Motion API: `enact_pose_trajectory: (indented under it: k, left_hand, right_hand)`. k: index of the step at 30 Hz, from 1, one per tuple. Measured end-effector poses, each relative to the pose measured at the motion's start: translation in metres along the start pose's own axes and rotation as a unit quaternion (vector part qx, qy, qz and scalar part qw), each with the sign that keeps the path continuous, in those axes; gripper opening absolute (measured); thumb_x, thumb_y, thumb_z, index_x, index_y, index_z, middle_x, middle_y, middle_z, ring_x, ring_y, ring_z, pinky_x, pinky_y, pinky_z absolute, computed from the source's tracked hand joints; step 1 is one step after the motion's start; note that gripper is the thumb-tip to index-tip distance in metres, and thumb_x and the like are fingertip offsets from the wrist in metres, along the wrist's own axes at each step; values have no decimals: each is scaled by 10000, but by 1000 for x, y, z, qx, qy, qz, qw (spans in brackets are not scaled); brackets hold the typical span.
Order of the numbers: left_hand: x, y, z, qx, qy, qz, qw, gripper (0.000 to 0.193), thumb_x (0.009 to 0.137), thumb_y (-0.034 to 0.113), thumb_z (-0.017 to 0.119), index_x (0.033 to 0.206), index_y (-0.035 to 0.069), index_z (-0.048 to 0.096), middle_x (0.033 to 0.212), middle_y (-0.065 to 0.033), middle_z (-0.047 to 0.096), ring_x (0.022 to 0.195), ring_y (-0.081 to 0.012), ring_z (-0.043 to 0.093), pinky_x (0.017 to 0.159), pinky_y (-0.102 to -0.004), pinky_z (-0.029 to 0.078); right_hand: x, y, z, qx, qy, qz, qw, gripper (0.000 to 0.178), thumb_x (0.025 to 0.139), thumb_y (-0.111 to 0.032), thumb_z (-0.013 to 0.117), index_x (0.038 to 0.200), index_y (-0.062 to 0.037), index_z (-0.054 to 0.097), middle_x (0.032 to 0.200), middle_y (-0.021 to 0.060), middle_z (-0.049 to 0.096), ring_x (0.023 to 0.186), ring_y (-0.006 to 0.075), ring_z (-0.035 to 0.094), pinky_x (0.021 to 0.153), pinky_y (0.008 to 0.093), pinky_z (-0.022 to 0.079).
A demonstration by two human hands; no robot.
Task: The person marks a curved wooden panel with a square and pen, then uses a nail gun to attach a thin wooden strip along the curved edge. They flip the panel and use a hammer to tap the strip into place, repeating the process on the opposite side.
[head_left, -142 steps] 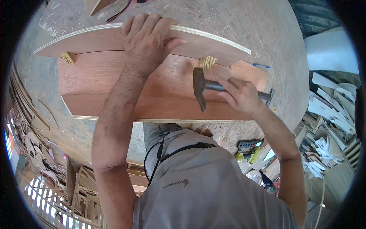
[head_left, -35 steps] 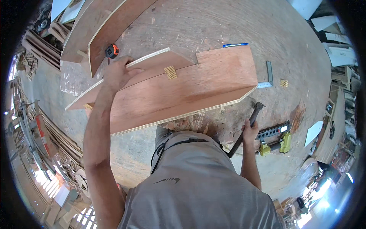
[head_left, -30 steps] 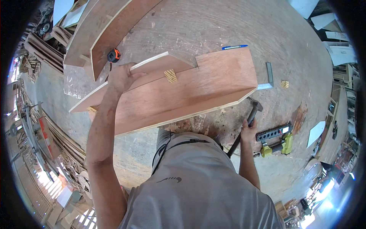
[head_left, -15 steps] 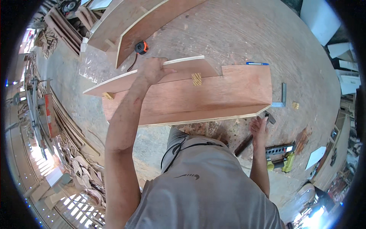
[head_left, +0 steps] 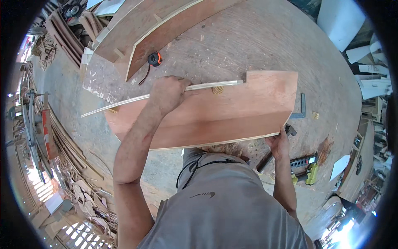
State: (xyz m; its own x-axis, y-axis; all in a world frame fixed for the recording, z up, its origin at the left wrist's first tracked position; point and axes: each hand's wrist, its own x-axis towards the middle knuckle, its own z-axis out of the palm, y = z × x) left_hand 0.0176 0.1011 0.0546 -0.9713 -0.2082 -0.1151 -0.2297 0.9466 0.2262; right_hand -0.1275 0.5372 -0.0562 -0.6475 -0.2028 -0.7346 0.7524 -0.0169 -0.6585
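A plywood assembly (head_left: 207, 110) lies before me: a broad base with a near side strip and an upright far strip (head_left: 219, 84) whose pale layered edge faces up. My left hand (head_left: 169, 94) is closed over the top edge of that far strip. At the near right corner, my right hand (head_left: 279, 145) grips the edge of the near side, its thumb against the wood. Small wood blocks (head_left: 218, 90) sit against the far strip, mostly hidden by it. A hammer (head_left: 290, 130) lies beside my right hand, its dark handle running toward me.
Another plywood assembly (head_left: 141, 45) stands at the far left of the worktable (head_left: 232, 45), near an orange-black tape measure (head_left: 155, 59). To the right are a metal square (head_left: 302, 106), a small wood block (head_left: 316, 115) and a yellow-green nail gun (head_left: 306, 172). Wood offcuts lie on the floor at left.
The far strip has tipped toward me, now showing mainly its edge. My left hand has come nearer with it. My right hand has moved from beside the hammer onto the near side. The blue pen is out of sight.
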Motion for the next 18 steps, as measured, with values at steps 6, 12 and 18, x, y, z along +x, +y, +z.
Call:
enact_pose_trajectory:
  k: [6,12,18]
  left_hand:
    - [-9,15,-25,26,166,115,979,228,773,136,671,996,108,713,969,-68,713,921,-242,668,795,-386,541]
    - [-49,36,-5,2,183,99,978,242,762,117,682,1004,111,695,1064,-24,669,952,-234,616,850,-379,498]
    - [-90,71,16,-23,163,58,985,370,758,69,683,1126,85,652,1249,-96,609,1163,-307,575,970,-437,437]
  right_hand:
    - [19,7,-7,-31,-24,-6,999,376,1002,-423,535,1173,-95,602,1030,64,674,868,193,659,730,370,543]
    - [28,40,-6,-89,33,28,995,336,980,-400,607,1064,-76,638,913,57,690,743,168,675,633,301,541]
    - [31,60,-21,-152,33,23,988,309,972,-358,634,1057,-63,670,903,32,697,713,107,659,608,245,527]
